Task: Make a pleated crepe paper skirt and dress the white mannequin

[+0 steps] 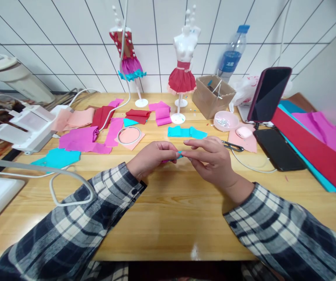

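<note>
Between the thumb and fingers of my left hand (152, 158) is a small piece of turquoise and magenta crepe paper (180, 154), mostly covered by the fingers. My right hand (214, 160) comes in from the right with its fingers stretched out and apart. One of its fingertips meets the turquoise end of the piece. Just beyond the hands lies a folded turquoise crepe strip (185, 132). Black-handled scissors or a cutter (232, 146) lies beside my right hand, partly hidden by it. A roll of clear tape (129, 135) rests on peach paper left of centre.
Two small dress forms (131, 74) (181, 78) in paper outfits stand at the back. Behind my right hand are a cardboard box (211, 102), a pink bowl of beads (225, 121) and a propped phone (269, 95). A white cable (71, 203) loops over my left sleeve.
</note>
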A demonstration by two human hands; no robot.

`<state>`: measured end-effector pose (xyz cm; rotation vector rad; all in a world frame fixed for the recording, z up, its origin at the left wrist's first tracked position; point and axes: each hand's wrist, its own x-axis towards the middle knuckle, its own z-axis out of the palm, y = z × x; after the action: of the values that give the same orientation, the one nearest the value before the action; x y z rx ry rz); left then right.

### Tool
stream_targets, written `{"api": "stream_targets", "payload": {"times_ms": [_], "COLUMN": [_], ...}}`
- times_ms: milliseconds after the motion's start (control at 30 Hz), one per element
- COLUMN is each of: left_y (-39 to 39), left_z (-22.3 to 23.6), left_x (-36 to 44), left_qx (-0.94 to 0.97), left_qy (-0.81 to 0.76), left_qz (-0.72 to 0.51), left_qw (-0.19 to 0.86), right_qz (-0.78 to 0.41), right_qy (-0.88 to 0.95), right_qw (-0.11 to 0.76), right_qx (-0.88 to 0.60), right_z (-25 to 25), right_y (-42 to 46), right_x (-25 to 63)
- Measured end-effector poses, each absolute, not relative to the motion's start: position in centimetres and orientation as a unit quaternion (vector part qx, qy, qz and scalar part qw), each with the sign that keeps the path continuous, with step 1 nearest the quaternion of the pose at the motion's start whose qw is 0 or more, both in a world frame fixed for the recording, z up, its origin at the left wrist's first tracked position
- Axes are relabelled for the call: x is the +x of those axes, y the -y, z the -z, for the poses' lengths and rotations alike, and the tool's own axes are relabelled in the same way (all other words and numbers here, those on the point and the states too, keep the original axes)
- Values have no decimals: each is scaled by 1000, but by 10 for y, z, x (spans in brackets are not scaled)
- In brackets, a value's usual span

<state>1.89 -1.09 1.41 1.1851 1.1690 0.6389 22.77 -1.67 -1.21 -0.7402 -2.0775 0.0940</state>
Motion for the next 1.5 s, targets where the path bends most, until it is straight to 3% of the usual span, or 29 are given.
{"api": "stream_targets", "payload": {"times_ms": [233,367,500,833,1133,1500], "left_y": [11,11,11,6,8,11], "left_z": [-9,-4,-3,-4,-5,-1], "left_x": [19,20,20,12,13,15], "left_qx": [625,750,786,802,819,846], "left_qy": [-515,-479,-496,-502,-523,-500], "left_qz": [-256,-235,-187,-121,-89,-85], "left_qw": [528,390,317,301,219,167], "right_qz": [-119,-273,-329,-326,-352,-244], "right_qy": [801,795,787,777,778,839], "right_qw": [464,374,306,293,272,259], "right_qx": [-359,-393,-423,-453,-443,-411], "right_z": [9,13,19,33,32,35], "right_y": [15,11,8,-1,-2,-3], "right_x": [230,227,224,226,229,227]}}
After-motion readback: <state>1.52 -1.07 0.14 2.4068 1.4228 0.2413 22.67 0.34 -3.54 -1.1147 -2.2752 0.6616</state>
